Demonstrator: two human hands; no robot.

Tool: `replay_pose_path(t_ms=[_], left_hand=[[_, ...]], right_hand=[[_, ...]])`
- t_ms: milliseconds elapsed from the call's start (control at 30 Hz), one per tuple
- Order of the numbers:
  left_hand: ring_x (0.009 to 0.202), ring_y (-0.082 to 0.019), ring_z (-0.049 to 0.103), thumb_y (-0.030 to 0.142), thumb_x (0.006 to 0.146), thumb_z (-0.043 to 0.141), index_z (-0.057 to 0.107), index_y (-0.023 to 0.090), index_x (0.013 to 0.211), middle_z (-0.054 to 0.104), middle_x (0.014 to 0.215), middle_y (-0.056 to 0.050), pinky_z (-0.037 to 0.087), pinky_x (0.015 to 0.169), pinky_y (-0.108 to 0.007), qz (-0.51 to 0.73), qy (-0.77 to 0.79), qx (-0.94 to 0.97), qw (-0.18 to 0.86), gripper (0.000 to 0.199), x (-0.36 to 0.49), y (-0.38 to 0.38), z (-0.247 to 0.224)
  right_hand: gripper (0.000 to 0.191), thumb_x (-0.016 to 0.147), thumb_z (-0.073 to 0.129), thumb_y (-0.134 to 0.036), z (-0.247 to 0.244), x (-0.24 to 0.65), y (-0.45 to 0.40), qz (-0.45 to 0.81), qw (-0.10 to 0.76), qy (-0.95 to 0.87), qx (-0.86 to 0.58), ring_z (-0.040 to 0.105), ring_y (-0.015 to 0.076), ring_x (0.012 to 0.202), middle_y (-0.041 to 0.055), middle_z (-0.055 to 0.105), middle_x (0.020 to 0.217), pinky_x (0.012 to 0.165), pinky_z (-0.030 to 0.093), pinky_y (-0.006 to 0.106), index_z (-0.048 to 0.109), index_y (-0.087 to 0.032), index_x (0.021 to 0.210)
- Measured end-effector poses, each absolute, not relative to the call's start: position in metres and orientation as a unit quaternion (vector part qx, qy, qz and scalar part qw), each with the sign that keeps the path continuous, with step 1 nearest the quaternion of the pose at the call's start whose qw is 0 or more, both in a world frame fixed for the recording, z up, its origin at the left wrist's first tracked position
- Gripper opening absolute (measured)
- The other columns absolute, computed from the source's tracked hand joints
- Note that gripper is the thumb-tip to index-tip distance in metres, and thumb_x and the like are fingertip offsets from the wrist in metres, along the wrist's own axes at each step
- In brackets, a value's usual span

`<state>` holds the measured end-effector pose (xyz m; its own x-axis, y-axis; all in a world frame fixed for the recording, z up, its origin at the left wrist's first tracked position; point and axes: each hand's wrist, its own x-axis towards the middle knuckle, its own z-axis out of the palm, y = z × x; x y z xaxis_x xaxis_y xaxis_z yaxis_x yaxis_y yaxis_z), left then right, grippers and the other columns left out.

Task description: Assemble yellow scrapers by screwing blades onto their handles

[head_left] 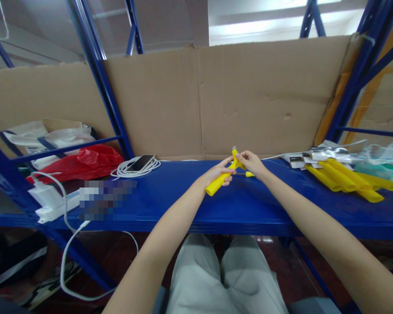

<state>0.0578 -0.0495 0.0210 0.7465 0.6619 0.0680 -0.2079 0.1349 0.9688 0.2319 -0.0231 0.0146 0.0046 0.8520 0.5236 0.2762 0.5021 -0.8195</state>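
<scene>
My left hand [213, 175] is wrapped round the tube-like handle of a yellow tool with a branching head [216, 185], held just above the blue shelf top [170, 192]. The handle slants down to the left, towards me. At the tool's upper end, a small clear or metallic piece [234, 148] sticks up. The fingers of my right hand [253, 162] pinch the head close to that piece; whether they hold a separate small part is hidden. Just behind and below the hands lies a small yellow-handled screwdriver [249, 174], its thin shaft pointing left.
Several yellow tubes [343, 174] and silvery packets [329, 152] lie on the right. At left are a phone [141, 163] on a coiled white cable [119, 170], a red plastic bag [88, 162] and a power strip [59, 210]. Cardboard [249, 100] closes the back.
</scene>
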Motion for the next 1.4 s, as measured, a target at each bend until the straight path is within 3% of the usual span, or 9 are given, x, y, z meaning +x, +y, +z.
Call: replay_pose_path(t_ms=[200, 367, 700, 933, 1133, 1400], left_hand=[[0.037, -0.005, 0.043, 0.005, 0.077, 0.050, 0.018, 0.028, 0.144, 0.053, 0.070, 0.003, 0.029, 0.035, -0.015, 0.318, 0.186, 0.565, 0.738, 0.078, 0.061, -0.049, 0.023], [0.037, -0.005, 0.043, 0.005, 0.077, 0.051, 0.020, 0.029, 0.142, 0.052, 0.071, 0.003, 0.028, 0.035, -0.014, 0.319, 0.187, 0.554, 0.746, 0.076, 0.062, -0.048, 0.021], [0.037, -0.005, 0.042, 0.005, 0.078, 0.048, 0.021, 0.029, 0.142, 0.051, 0.070, 0.003, 0.028, 0.035, -0.015, 0.331, 0.208, 0.555, 0.734, 0.073, 0.063, -0.050, 0.022], [0.037, -0.005, 0.041, 0.003, 0.080, 0.044, 0.021, 0.028, 0.142, 0.051, 0.069, 0.003, 0.029, 0.036, -0.015, 0.328, 0.227, 0.560, 0.726, 0.071, 0.062, -0.050, 0.023], [0.037, -0.005, 0.042, 0.005, 0.079, 0.047, 0.021, 0.028, 0.142, 0.052, 0.070, 0.003, 0.029, 0.036, -0.015, 0.323, 0.228, 0.553, 0.733, 0.072, 0.060, -0.047, 0.019], [0.036, -0.004, 0.040, 0.005, 0.076, 0.051, 0.025, 0.030, 0.141, 0.051, 0.069, 0.003, 0.027, 0.035, -0.014, 0.357, 0.200, 0.534, 0.740, 0.074, 0.062, -0.049, 0.023]], right_hand=[[0.048, 0.073, 0.051, -0.068, 0.005, 0.221, -0.017, 0.106, 0.624, -0.653, -0.416, 0.055, 0.0172, 0.074, 0.0045, 0.057, 0.082, 0.070, 0.046, 0.034, 0.046, -0.022, 0.083], [0.027, 0.081, 0.053, -0.046, 0.007, 0.222, -0.022, -0.068, 0.620, -0.664, -0.411, 0.051, 0.0198, 0.083, 0.0049, 0.054, 0.082, 0.080, 0.042, 0.037, 0.044, -0.023, 0.072], [0.012, 0.085, 0.045, -0.028, 0.007, 0.217, -0.027, -0.076, 0.583, -0.698, -0.409, 0.051, 0.0207, 0.089, 0.0068, 0.055, 0.089, 0.082, 0.041, 0.036, 0.046, -0.023, 0.073], [0.017, 0.080, 0.054, -0.039, 0.002, 0.224, -0.011, -0.005, 0.598, -0.681, -0.423, 0.053, 0.0211, 0.090, 0.0070, 0.056, 0.090, 0.084, 0.042, 0.038, 0.051, -0.022, 0.077], [0.044, 0.069, 0.062, -0.054, -0.005, 0.232, 0.001, 0.130, 0.602, -0.632, -0.470, 0.053, 0.0222, 0.099, 0.0099, 0.057, 0.106, 0.086, 0.043, 0.039, 0.053, -0.020, 0.096], [0.042, 0.075, 0.055, -0.059, 0.001, 0.236, -0.001, 0.037, 0.576, -0.662, -0.478, 0.054, 0.0247, 0.101, 0.0115, 0.061, 0.103, 0.092, 0.040, 0.043, 0.058, -0.020, 0.091]])
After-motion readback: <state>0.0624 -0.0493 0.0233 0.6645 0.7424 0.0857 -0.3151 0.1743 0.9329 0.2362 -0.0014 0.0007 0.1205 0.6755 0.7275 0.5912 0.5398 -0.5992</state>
